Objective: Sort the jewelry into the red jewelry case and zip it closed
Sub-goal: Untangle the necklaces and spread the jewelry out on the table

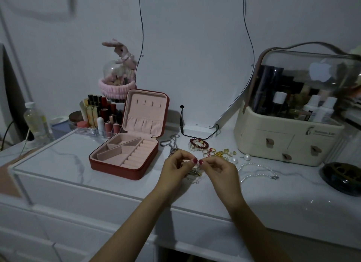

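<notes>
Both the left hand [176,164] and right hand [218,169] pinch a thin chain [192,173] above the surface [58,160]; best untangle it fully before carrying it toward ten o'clock, where the open red jewelry case [125,154] sits.

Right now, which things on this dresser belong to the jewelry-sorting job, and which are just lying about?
Job:
- red jewelry case, open, compartments empty
- chain necklace
- beaded bracelets
- rings
- pearl necklace
- small piece pinched between left hand and right hand

Lying about:
- lipstick organizer
- cosmetics box
- mirror
- plastic bottle
- bunny toy
</notes>
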